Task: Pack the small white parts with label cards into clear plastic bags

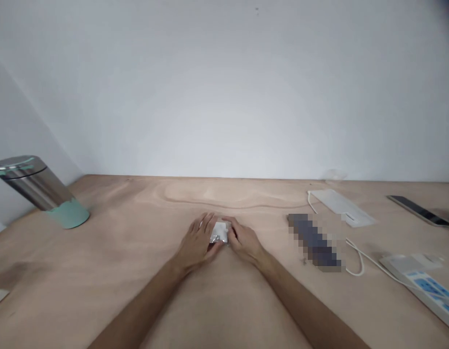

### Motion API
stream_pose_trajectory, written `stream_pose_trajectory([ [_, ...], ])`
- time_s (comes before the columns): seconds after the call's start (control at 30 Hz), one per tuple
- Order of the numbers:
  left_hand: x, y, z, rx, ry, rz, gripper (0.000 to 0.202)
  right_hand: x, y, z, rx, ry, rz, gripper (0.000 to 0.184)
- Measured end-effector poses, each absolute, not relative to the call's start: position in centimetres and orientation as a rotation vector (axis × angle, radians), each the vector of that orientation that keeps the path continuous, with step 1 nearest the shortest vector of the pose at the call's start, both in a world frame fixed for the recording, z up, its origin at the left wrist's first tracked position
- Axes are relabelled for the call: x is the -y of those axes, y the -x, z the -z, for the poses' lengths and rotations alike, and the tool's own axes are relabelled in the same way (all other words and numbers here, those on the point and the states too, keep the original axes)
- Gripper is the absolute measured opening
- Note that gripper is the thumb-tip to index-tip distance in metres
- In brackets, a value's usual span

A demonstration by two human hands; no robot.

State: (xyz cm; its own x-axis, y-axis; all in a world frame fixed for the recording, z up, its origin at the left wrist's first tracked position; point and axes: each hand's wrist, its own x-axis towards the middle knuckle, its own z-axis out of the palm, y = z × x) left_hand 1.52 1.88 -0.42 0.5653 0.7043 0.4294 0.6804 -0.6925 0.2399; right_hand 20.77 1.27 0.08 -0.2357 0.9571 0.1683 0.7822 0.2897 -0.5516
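Pale plywood tabletop [100, 300] carries a steel canister [37, 184] with a mint-green base at far left. At right lie a power strip [420, 286], a flat white panel [340, 207], a phone [416, 211], a white cable [357, 259] and a pixelated dark object [313, 242]. Centrally, the left hand [197, 242] and right hand [245, 241] have partly curled fingers closed on opposite sides of a small white packet [220, 232], which shows foil and sits between them.
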Motion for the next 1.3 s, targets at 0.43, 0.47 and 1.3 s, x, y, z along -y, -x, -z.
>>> stream_pose_trajectory([
  [0.43,-2.1,-1.4,0.4,-1.202,-2.567,-0.701,0.063,-2.3,-21.5,0.8,1.919,1.457,-0.32,0.026],
  [0.47,-2.2,-1.4,0.4,-1.201,-2.556,-0.695,0.062,-2.4,-21.7,1.1,1.916,1.401,-0.346,0.027],
  [1.3,-2.3,-1.3,-0.1,-1.039,-2.549,-0.688,0.063,-4.0,-22.9,3.4,1.774,1.112,-0.666,0.017],
])
